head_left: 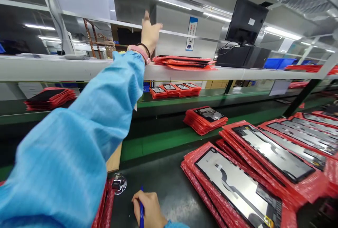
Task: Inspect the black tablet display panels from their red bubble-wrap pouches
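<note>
My left hand (150,32) is raised high over the upper shelf, at the end of a long blue sleeve. Its index finger and thumb are stretched apart, with nothing seen between them. The closest things below it are flat panels in red bubble wrap (183,62) on the shelf edge. Low down, over the dark bench, my right hand (151,209) is closed around a blue pen (142,211). Left of that hand lies a round shiny metal object (120,183), beside red bubble-wrap sleeves (107,203) partly covered by my left arm.
Stacks of screen panels in red bubble wrap (237,185) fill the right side. Smaller stacks (206,118) stand farther back and on the middle shelf (175,89). The white upper shelf (105,69) crosses the view. A black monitor (246,20) hangs above right.
</note>
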A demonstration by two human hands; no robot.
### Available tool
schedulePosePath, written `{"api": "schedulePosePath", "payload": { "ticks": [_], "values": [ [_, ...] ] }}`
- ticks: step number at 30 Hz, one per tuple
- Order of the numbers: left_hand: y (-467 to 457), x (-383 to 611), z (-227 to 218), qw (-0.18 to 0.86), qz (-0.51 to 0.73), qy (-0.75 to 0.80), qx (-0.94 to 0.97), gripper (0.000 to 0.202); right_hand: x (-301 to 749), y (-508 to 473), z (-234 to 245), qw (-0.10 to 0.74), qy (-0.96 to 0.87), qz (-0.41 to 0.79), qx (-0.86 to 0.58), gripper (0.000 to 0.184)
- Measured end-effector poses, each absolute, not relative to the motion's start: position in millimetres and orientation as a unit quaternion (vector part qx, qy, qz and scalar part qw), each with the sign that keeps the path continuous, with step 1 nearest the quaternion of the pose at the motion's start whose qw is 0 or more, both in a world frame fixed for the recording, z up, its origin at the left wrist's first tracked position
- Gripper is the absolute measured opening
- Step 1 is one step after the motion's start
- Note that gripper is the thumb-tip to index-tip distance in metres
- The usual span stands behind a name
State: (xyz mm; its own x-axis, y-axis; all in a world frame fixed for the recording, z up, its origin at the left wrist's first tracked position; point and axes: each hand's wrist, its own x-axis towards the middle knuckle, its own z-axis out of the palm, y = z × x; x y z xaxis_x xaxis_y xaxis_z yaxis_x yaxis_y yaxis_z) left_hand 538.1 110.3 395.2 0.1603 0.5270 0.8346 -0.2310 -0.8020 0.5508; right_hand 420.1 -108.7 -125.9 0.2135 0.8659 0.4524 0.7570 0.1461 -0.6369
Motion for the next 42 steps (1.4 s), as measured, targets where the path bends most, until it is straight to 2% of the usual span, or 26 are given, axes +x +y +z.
{"api": "schedulePosePath", "payload": {
  "ticks": [2, 5, 8, 11, 16, 21, 23, 28, 31, 37, 40, 42],
  "values": [
    [92.8, 522.8, 394.0, 0.304, 0.641, 0.102, 0.697, 0.06, 415.1, -108.6, -123.6, 0.358, -0.648, 0.072, -0.669, 0.009],
    [56.4, 494.6, 376.2, 0.298, 0.623, 0.047, 0.722, 0.065, 409.3, -106.1, -118.0, 0.259, -0.667, 0.082, -0.694, 0.018],
    [15.7, 462.3, 336.0, 0.268, 0.589, -0.088, 0.758, 0.068, 408.7, -105.4, -111.0, 0.197, -0.666, 0.081, -0.715, 0.023],
    [-15.2, 425.8, 283.9, 0.319, 0.512, -0.174, 0.778, 0.06, 414.5, -110.6, -104.6, 0.163, -0.671, 0.074, -0.719, 0.025],
    [-27.6, 370.9, 208.2, 0.466, 0.356, -0.106, 0.803, 0.055, 419.9, -118.6, -98.0, 0.126, -0.713, 0.047, -0.688, 0.026],
    [-8.5, 348.3, 160.9, 0.542, 0.316, 0.016, 0.779, 0.049, 391.4, -114.5, -98.3, 0.099, -0.769, 0.008, -0.632, 0.024],
    [0.9, 346.9, 149.7, 0.556, 0.321, 0.054, 0.765, 0.049, 377.5, -113.2, -99.2, 0.096, -0.782, -0.003, -0.616, 0.029],
    [16.6, 348.9, 132.0, 0.606, 0.323, 0.177, 0.705, 0.049, 358.2, -112.9, -101.7, 0.107, -0.783, -0.017, -0.612, 0.074],
    [19.0, 355.9, 119.2, 0.625, 0.309, 0.228, 0.68, 0.047, 352.3, -111.0, -105.8, 0.12, -0.773, -0.016, -0.623, 0.086],
    [20.0, 397.5, 81.8, 0.678, 0.244, 0.318, 0.616, 0.036, 355.1, -108.6, -115.6, 0.182, -0.722, 0.009, -0.668, 0.082],
    [25.4, 430.5, 63.1, 0.698, 0.203, 0.353, 0.589, 0.036, 366.7, -111.4, -112.9, 0.248, -0.68, 0.042, -0.688, 0.075],
    [31.4, 454.7, 52.1, 0.708, 0.18, 0.372, 0.573, 0.036, 377.8, -114.6, -105.6, 0.308, -0.644, 0.073, -0.696, 0.064]
  ]
}}
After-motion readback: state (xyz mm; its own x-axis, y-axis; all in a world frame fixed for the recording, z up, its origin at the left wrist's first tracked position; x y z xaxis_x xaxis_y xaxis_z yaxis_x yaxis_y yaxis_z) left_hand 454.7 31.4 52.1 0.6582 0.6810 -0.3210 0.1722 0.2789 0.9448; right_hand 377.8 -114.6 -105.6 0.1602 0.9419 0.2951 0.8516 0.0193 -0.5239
